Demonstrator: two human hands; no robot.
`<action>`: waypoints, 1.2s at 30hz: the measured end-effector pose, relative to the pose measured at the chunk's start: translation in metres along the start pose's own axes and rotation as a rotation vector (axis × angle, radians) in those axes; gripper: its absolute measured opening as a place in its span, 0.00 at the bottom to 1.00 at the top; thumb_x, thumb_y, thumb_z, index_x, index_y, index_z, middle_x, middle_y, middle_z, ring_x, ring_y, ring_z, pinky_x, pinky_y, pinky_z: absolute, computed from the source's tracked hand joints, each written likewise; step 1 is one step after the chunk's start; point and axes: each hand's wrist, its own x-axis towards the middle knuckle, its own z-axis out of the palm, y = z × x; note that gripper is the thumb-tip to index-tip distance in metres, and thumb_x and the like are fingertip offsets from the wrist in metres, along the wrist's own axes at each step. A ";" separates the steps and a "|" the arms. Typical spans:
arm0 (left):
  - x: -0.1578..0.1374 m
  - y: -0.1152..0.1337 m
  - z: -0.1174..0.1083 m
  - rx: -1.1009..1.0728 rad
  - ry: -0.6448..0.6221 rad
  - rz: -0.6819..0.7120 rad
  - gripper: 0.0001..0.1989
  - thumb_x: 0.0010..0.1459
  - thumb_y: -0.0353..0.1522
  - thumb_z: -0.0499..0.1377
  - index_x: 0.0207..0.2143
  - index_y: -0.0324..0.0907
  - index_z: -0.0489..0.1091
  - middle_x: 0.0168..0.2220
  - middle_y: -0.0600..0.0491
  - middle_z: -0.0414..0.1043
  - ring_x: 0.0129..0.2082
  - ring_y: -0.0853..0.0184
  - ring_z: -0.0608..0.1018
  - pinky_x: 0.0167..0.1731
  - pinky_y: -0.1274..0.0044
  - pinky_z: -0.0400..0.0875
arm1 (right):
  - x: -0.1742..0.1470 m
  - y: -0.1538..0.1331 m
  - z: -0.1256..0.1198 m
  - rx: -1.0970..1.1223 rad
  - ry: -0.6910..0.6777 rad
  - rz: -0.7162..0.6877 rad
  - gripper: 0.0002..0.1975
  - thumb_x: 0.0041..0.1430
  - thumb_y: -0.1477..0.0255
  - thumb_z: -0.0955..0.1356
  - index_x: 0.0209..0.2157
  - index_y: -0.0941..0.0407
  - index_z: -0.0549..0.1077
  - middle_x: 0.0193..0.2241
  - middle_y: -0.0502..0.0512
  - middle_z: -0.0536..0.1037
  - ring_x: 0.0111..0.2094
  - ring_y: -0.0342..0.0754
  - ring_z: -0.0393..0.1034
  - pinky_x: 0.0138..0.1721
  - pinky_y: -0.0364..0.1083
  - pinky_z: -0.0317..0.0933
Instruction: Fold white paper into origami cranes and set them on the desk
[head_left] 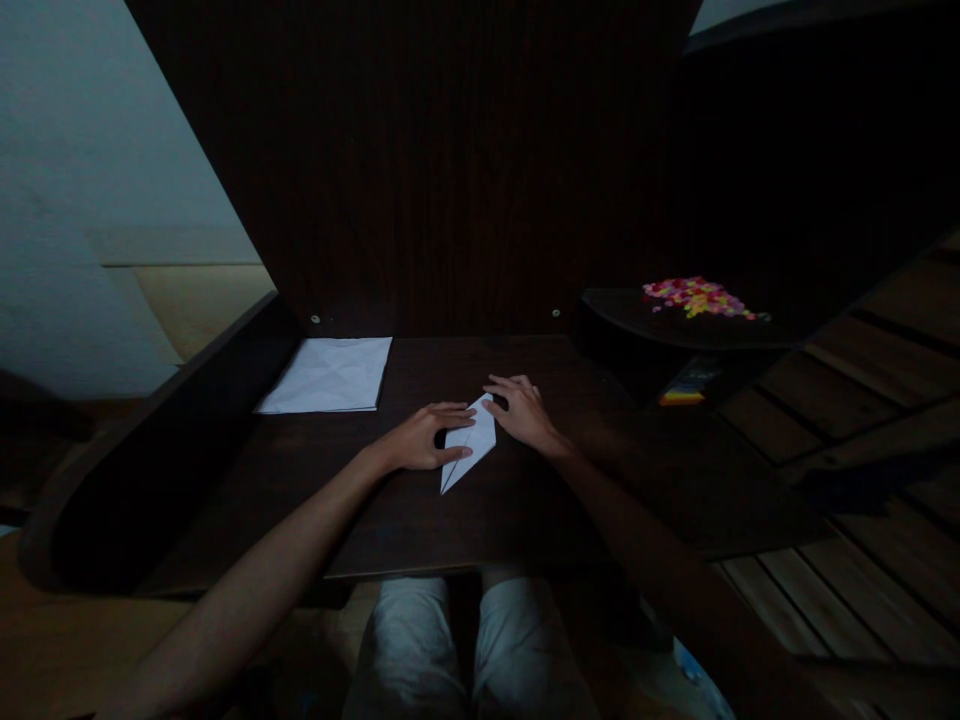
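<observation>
On the dark wooden desk (420, 520) lies a folded sheet of white paper (477, 436), narrowed to a point at its near end, with a crease line along it. My left hand (424, 438) rests over its left side, thumb and fingers spread apart and lying flat on the paper. At the far tip of the paper, my right hand (521, 408) has its thumb and forefinger closed on the edge, the other fingers curved beyond it.
A stack of white paper sheets (330, 375) with crease marks lies at the desk's back left. To the right, a small shelf (622, 310) bears a pile of pink, red and yellow pieces (697, 297). A raised side panel (150, 450) bounds the desk's left, and a tall back panel (450, 180) stands behind.
</observation>
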 end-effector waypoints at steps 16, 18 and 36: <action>-0.002 -0.017 -0.010 0.279 0.125 -0.164 0.18 0.60 0.34 0.50 0.52 0.39 0.66 0.50 0.45 0.70 0.50 0.58 0.69 0.50 0.64 0.62 | 0.000 -0.003 -0.004 -0.014 0.008 -0.038 0.07 0.56 0.68 0.67 0.35 0.54 0.75 0.39 0.59 0.72 0.45 0.55 0.59 0.45 0.54 0.56; -0.002 -0.017 -0.010 0.298 0.134 -0.173 0.18 0.61 0.35 0.49 0.50 0.39 0.67 0.49 0.45 0.71 0.49 0.58 0.69 0.50 0.64 0.62 | -0.001 -0.002 -0.001 0.010 -0.020 -0.099 0.12 0.57 0.66 0.66 0.41 0.54 0.75 0.45 0.60 0.70 0.50 0.56 0.56 0.48 0.56 0.55; 0.000 -0.015 -0.009 0.138 0.217 -0.268 0.13 0.58 0.37 0.54 0.42 0.40 0.69 0.40 0.47 0.73 0.41 0.59 0.72 0.45 0.67 0.66 | -0.001 -0.016 -0.011 0.274 -0.086 -0.015 0.14 0.48 0.75 0.71 0.40 0.56 0.73 0.38 0.56 0.75 0.41 0.49 0.67 0.45 0.50 0.61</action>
